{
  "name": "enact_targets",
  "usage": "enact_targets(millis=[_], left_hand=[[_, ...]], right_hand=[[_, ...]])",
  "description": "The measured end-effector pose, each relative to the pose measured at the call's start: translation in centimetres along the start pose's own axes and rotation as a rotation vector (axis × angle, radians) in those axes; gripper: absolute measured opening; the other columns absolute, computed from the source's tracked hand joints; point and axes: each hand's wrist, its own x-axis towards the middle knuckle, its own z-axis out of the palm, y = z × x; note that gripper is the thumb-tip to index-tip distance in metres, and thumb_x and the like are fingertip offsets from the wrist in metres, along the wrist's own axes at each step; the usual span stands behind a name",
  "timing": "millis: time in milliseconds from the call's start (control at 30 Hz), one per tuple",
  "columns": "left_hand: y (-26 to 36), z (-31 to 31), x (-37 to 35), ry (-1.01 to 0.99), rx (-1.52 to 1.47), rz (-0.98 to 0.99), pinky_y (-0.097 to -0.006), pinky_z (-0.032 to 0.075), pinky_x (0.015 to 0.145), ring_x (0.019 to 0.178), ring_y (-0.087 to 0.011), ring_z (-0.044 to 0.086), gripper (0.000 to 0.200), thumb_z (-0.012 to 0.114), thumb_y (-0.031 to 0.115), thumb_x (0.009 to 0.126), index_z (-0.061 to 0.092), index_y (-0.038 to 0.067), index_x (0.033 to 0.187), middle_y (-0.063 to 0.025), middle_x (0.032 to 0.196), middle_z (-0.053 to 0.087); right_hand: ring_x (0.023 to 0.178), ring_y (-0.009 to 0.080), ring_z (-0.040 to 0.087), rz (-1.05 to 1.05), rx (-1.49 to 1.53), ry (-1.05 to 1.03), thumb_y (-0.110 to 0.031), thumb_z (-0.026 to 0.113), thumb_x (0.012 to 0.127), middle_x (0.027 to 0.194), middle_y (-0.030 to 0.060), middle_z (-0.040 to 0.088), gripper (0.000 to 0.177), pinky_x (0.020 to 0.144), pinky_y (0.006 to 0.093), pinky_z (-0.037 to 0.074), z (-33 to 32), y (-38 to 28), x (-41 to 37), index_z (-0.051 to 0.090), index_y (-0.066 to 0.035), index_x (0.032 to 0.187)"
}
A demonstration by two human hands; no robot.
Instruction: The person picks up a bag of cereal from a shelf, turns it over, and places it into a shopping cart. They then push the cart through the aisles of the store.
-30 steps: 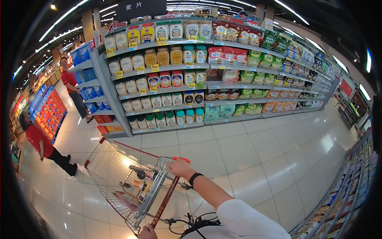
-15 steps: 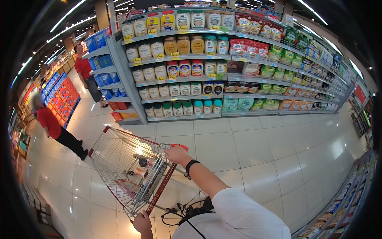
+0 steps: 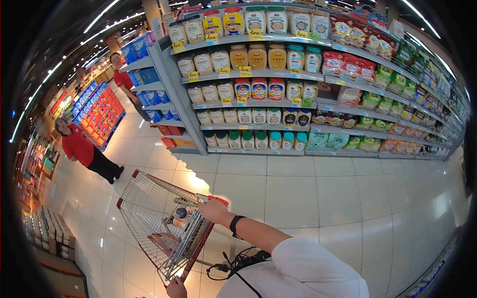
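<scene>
Handle (image 3: 199,250) runs one to seven o'clock: your right hand (image 3: 214,211) wraps one-o'clock end, left hand (image 3: 176,287) grips seven; cart basket (image 3: 144,207) stretches toward ten.

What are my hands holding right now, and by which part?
The shopping cart, by its dark red handle: the right hand at the handle's right end, the left hand at its left end.

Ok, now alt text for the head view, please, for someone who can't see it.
Someone in white holds a wire cart with goods inside, in a supermarket. Ahead, shelves hold jars and bags; at left stands a person in red, another farther back.
</scene>
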Motion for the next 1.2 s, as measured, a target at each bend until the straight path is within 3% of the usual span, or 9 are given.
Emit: enact_targets(millis=[33,200,300,367,500,700,900,1133,1200], left_hand=[[0.6,-1.0,0.2,-0.148,-0.075,-0.184,-0.0535,0.051,0.065,0.071,-0.0418,0.066,0.057,0.034,0.051,0.100,0.071,0.009,0.090,-0.0198,0.080,0.070],[1.0,-0.6,-0.5,-0.248,-0.062,-0.314,-0.0551,0.051,0.073,0.081,-0.0443,0.066,0.066,0.028,0.057,0.098,0.072,0.008,0.101,-0.0213,0.085,0.071],[1.5,0.6,-1.2,-0.155,-0.079,-0.347,-0.0494,0.050,0.062,0.070,-0.0393,0.066,0.053,0.039,0.047,0.099,0.072,0.005,0.099,-0.0197,0.079,0.070],[3.0,0.2,-1.7,0.125,-0.060,-0.259,-0.0471,0.049,0.056,0.057,-0.0351,0.063,0.044,0.052,0.039,0.094,0.068,0.005,0.071,-0.0168,0.064,0.065],[4.6,1.0,-2.0,0.205,-0.084,-0.288,-0.0458,0.051,0.058,0.054,-0.0331,0.063,0.043,0.056,0.043,0.087,0.068,0.007,0.066,-0.0145,0.058,0.064],[7.5,-2.2,-1.2,0.100,-0.095,-0.427,-0.0444,0.052,0.059,0.052,-0.0318,0.063,0.045,0.057,0.048,0.086,0.069,0.009,0.066,-0.0121,0.055,0.062],[8.9,-4.4,-1.0,0.099,-0.078,-0.375,-0.0434,0.053,0.057,0.052,-0.0302,0.063,0.046,0.055,0.048,0.087,0.070,0.009,0.066,-0.0112,0.053,0.062],[6.6,-4.0,-1.1,0.044,-0.194,-0.378,-0.0539,0.044,0.096,0.046,-0.0300,0.061,0.055,0.049,0.055,0.089,0.069,0.010,0.064,-0.0108,0.049,0.060],[5.0,-3.5,-1.3,0.038,-0.248,-0.354,-0.0549,0.045,0.093,0.047,-0.0300,0.061,0.057,0.048,0.057,0.090,0.069,0.010,0.066,-0.0113,0.049,0.060]], right_hand=[[0.071,0.0345,0.069,-0.011,-0.046,-0.124,-0.013,0.050,0.091,0.075,0.0168,0.068,0.018,0.062,0.0477,0.054,-0.8,-0.4,0.5,0.060,-0.002,0.100],[0.070,0.0357,0.068,-0.076,-0.003,-0.138,-0.011,0.048,0.092,0.072,0.0153,0.065,0.027,0.059,0.0499,0.053,0.5,0.5,2.1,0.059,-0.001,0.115],[0.072,0.0361,0.068,-0.113,0.036,-0.145,-0.014,0.046,0.095,0.077,0.0165,0.067,0.032,0.060,0.0490,0.053,0.7,0.8,3.0,0.058,-0.010,0.124],[0.072,0.0321,0.070,-0.100,0.046,-0.227,-0.013,0.051,0.090,0.077,0.0136,0.069,0.040,0.061,0.0434,0.054,1.4,1.4,4.0,0.054,-0.008,0.129],[0.058,0.0358,0.063,-0.193,0.024,-0.079,-0.025,0.051,0.091,0.068,0.0142,0.066,0.017,0.053,0.0496,0.048,0.5,2.0,4.9,0.060,-0.011,0.096],[0.066,0.0363,0.066,-0.182,-0.095,-0.108,-0.024,0.051,0.093,0.068,0.0146,0.066,0.017,0.060,0.0519,0.050,1.0,2.8,7.0,0.063,-0.012,0.094],[0.068,0.0358,0.067,-0.164,-0.129,-0.089,-0.024,0.054,0.092,0.069,0.0155,0.067,0.022,0.062,0.0498,0.051,0.1,2.1,8.1,0.067,-0.019,0.109],[0.067,0.0360,0.066,-0.229,-0.065,0.068,-0.027,0.060,0.089,0.070,0.0146,0.067,0.016,0.063,0.0483,0.052,1.7,0.8,8.1,0.071,-0.016,0.091],[0.069,0.0364,0.066,-0.191,-0.105,0.060,-0.027,0.059,0.091,0.072,0.0143,0.068,0.016,0.064,0.0489,0.052,2.5,0.1,7.8,0.070,-0.015,0.091]])
